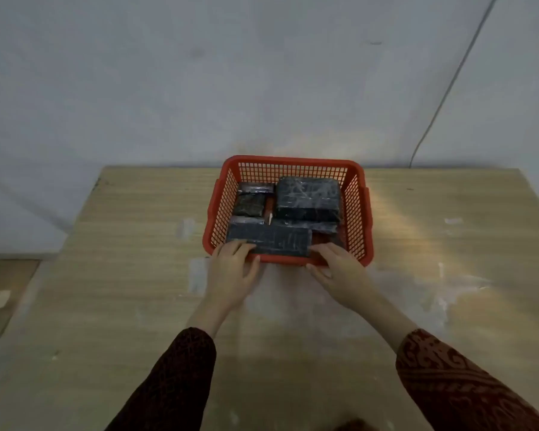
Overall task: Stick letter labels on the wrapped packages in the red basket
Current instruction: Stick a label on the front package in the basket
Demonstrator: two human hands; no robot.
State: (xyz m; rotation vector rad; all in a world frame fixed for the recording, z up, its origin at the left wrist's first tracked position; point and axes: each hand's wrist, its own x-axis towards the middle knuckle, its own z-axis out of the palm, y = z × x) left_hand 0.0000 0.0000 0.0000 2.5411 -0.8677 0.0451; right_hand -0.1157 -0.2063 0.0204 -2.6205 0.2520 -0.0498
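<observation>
i see a red basket [288, 164] of perforated plastic mesh on a pale wood-grain table [106, 275], holding several dark, glossy, film-wrapped rectangular packages. my left hand [232, 272] and right hand [339, 272] curl over its near rim, fingers gripping either end of the long flat front package [271, 241].

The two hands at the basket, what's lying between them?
In the head view, the long dark wrapped package at the near side of the red basket spans the gap between the left hand and right hand, with the basket's near rim below it.
</observation>
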